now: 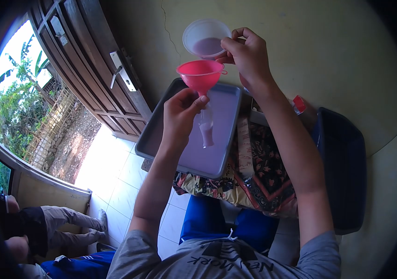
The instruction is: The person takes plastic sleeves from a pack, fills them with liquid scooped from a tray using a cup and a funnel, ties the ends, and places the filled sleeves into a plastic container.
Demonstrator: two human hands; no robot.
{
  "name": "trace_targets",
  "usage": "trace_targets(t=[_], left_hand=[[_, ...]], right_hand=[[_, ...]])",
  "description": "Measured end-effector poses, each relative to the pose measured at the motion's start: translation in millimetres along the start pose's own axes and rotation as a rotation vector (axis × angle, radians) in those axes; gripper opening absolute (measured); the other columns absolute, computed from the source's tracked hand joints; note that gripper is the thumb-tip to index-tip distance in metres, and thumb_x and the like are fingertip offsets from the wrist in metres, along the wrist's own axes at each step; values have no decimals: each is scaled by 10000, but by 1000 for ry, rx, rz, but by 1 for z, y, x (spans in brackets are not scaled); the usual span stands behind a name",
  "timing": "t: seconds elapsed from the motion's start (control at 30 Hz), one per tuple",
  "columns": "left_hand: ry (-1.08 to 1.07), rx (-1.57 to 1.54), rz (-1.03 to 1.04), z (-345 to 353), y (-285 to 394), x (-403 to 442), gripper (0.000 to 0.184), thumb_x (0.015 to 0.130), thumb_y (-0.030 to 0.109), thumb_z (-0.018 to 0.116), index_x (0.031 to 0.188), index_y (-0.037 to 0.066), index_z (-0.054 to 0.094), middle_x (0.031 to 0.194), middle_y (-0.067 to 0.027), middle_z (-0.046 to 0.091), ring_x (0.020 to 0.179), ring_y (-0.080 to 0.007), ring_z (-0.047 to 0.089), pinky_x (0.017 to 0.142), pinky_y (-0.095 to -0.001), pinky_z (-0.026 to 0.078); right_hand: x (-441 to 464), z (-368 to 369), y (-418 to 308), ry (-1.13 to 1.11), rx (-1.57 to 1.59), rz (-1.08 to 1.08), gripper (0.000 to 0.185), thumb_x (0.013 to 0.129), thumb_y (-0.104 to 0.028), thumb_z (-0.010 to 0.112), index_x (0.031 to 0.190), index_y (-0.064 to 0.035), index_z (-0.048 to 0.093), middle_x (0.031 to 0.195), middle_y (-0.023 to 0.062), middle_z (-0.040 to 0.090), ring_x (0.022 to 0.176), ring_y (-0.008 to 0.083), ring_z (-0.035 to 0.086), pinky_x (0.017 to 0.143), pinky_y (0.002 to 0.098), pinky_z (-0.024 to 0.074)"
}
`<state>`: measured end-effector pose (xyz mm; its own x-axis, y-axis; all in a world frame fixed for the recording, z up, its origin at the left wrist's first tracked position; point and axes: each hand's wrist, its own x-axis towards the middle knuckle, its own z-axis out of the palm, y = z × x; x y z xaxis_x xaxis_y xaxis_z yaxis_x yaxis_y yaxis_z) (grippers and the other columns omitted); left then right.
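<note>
My left hand (pixel 182 114) is closed around the neck of a clear bottle (pixel 206 132), just below a pink funnel (pixel 201 76) that sits in its mouth. Some pale purple liquid is in the bottle. In my right hand (pixel 247 53) is the rim of a white bowl (pixel 206 37), tilted above the funnel, with purple liquid inside. Under the bottle lies a grey tray (pixel 143 142) holding a wide layer of the same purple liquid.
A patterned cloth (pixel 268 162) covers the table beside the tray. At the right stands a dark blue bin (pixel 342 172). An open wooden door (pixel 87 60) is at the left. Another person's legs (pixel 70 225) show at the lower left.
</note>
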<state>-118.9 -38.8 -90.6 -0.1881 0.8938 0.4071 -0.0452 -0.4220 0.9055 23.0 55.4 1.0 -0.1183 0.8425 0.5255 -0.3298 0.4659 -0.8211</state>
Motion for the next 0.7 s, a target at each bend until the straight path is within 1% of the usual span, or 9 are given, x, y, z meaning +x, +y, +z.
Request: trace_targets(t=[0.17, 0.43, 0.7], left_hand=[[-10, -4, 6, 1, 0, -1, 214, 834, 134, 727, 954, -26, 653, 795, -13, 634, 709, -73, 550, 662, -232, 428], [-24, -7, 4, 1, 0, -2, 219, 830, 134, 732, 955, -23, 648, 807, -13, 633, 713, -76, 555, 664, -233, 428], [-22, 0, 10, 1, 0, -2, 216, 828, 129, 733, 956, -23, 649, 799, -14, 633, 717, -75, 555, 664, -234, 428]], right_hand=[[0, -1, 0, 9, 1, 6, 138, 750, -13, 608, 821, 52, 509, 708, 154, 612, 544, 244, 674, 513, 310, 589], [-2, -3, -3, -30, -56, -33, 127, 752, -11, 612, 795, 13, 494, 664, 106, 591, 546, 216, 673, 505, 308, 579], [0, -2, -4, -39, -66, -69, 127, 752, -9, 620, 784, 12, 499, 676, 112, 596, 553, 218, 675, 500, 314, 578]])
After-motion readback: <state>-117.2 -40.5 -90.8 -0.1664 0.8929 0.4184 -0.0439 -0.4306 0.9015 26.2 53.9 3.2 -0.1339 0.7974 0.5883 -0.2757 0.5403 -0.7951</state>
